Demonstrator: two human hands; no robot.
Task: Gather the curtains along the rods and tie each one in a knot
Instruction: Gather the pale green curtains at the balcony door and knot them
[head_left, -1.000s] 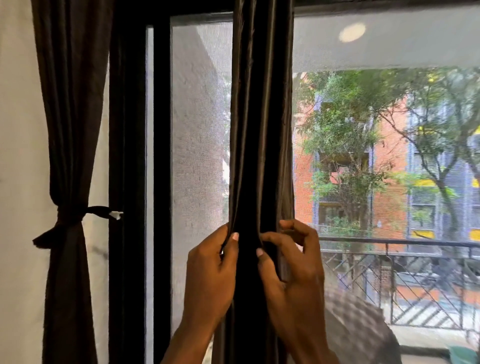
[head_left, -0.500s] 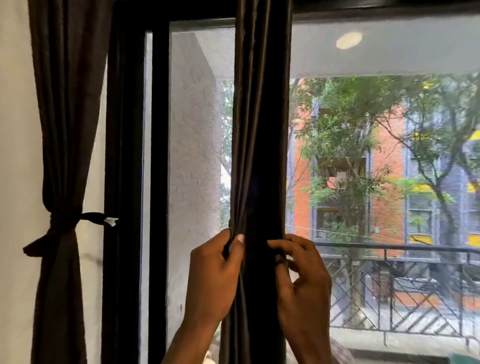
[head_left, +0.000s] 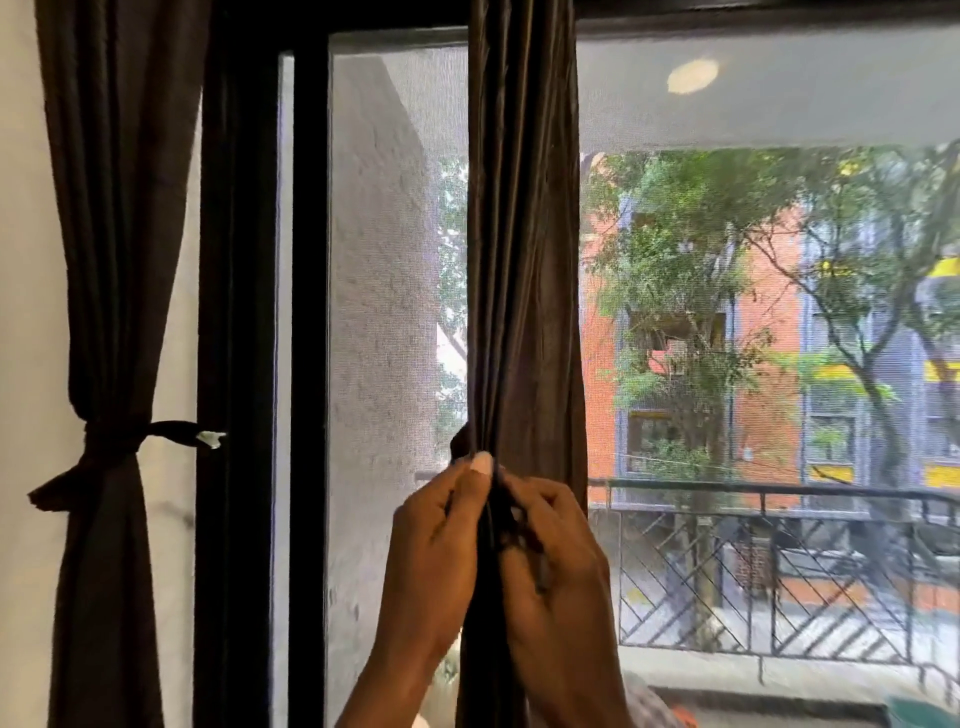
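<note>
A dark brown curtain hangs gathered into a narrow bunch in front of the window's middle. My left hand pinches its folds from the left, thumb on the front of the cloth. My right hand grips the same bunch from the right, fingers curled into the fabric. The two hands press close together at waist height of the curtain. A second dark curtain hangs at the far left, cinched by a tie-back with a knot. The rods are out of view.
A black window frame stands between the two curtains. A mesh screen covers the pane. Outside are a balcony railing, trees and a brick building. A white wall lies behind the left curtain.
My hands have drawn closer together on the middle curtain, squeezing its folds tighter. The view has shifted slightly to the right and up.
</note>
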